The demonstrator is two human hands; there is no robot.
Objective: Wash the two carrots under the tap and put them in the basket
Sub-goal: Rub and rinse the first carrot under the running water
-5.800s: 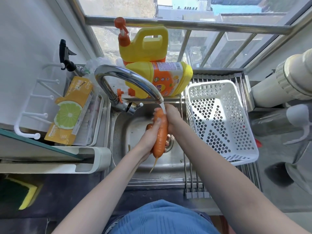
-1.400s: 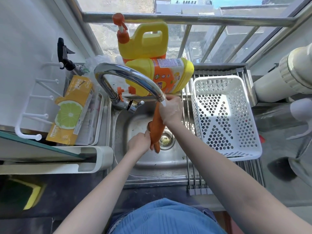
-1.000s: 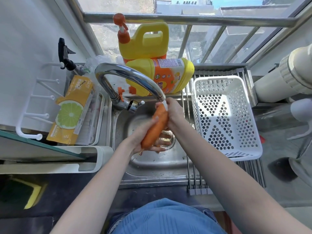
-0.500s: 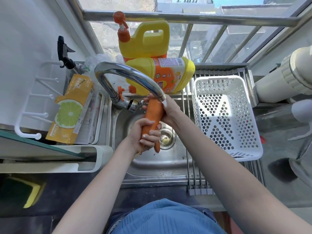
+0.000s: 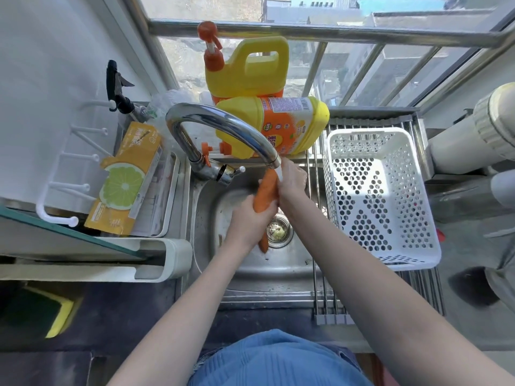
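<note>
A carrot (image 5: 266, 192) is gripped by both the left hand (image 5: 246, 222) and right hand (image 5: 291, 181) over the steel sink (image 5: 211, 207), below a barred window (image 5: 320, 32); label writing is illegible.

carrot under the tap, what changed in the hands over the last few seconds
The left hand slid down and up the carrot and now grips its lower half; half a second ago its fingers faced the camera, now its back does. The right hand kept holding the top end at the spout. The basket still holds nothing, and water keeps running.
</note>
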